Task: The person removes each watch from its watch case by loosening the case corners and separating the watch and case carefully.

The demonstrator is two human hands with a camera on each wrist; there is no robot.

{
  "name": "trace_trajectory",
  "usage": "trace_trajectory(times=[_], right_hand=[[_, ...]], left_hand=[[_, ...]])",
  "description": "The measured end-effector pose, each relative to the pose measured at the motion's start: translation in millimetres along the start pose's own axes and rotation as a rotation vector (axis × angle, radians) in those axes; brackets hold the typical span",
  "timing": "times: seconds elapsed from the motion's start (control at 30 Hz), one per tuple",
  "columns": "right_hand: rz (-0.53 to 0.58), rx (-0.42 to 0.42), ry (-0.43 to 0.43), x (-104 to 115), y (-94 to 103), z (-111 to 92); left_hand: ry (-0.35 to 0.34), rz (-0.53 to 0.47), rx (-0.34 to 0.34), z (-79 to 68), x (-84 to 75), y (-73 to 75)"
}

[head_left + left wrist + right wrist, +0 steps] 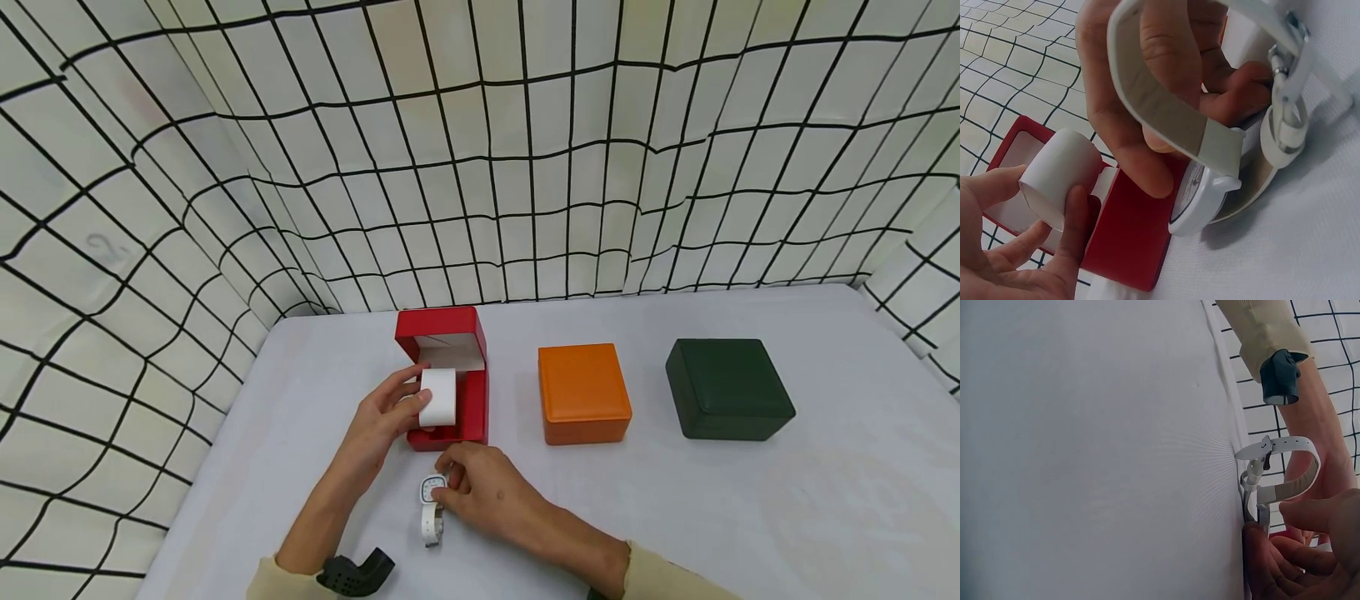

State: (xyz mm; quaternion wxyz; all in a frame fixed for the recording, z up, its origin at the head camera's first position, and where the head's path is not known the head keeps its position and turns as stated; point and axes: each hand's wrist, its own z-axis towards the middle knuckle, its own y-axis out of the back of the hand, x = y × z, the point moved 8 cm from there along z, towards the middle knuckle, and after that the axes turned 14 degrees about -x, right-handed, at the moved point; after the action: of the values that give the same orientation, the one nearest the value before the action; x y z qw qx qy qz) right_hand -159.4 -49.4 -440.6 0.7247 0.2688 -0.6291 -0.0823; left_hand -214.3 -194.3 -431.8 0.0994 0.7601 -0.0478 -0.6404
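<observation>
A red watch box (pixel 474 408) stands with its lid raised. At its opening my left hand (pixel 381 422) grips a white watch cushion (pixel 442 398) between thumb and fingers. In the left wrist view the cushion (pixel 1057 169) shows as a smooth, rounded roll. Just in front of the box, my right hand (pixel 495 493) pinches a white wristwatch (pixel 432 523) at its case, thumb and fingers on either side. The strap (pixel 1166 103) is buckled into a loop, and the watch sits low over the white cloth, close to the box's front wall.
To the right of the red box stand a closed orange box (pixel 585 392) and, farther right, a closed dark green box (pixel 729 390). A white cloth (pixel 840 500) covers the table. Behind and at the sides rises a white wall with black netting (pixel 525 158).
</observation>
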Motion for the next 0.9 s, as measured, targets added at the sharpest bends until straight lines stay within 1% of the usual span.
trace_trajectory(times=[0.17, 0.27, 0.57, 0.7, 0.9], right_hand=[[0.007, -0.02, 0.033, 3.2, 6.7, 0.6], [0.018, -0.048, 0.052, 5.2, 12.5, 2.2], [0.036, -0.202, 0.117, 8.7, 34.8, 8.8], [0.061, -0.269, 0.126, 9.5, 44.6, 11.8], [0.092, -0.325, 0.129, 11.6, 53.3, 16.1]], left_hand=[[0.004, 0.0, -0.007, 0.2, 0.1, 0.1], [0.01, 0.0, -0.015, 0.2, 0.4, 0.8], [0.021, -0.018, -0.041, 0.5, -0.6, 2.1], [0.024, -0.024, -0.059, 0.6, -1.6, 2.8], [0.036, -0.03, -0.072, 0.2, -2.3, 3.1]])
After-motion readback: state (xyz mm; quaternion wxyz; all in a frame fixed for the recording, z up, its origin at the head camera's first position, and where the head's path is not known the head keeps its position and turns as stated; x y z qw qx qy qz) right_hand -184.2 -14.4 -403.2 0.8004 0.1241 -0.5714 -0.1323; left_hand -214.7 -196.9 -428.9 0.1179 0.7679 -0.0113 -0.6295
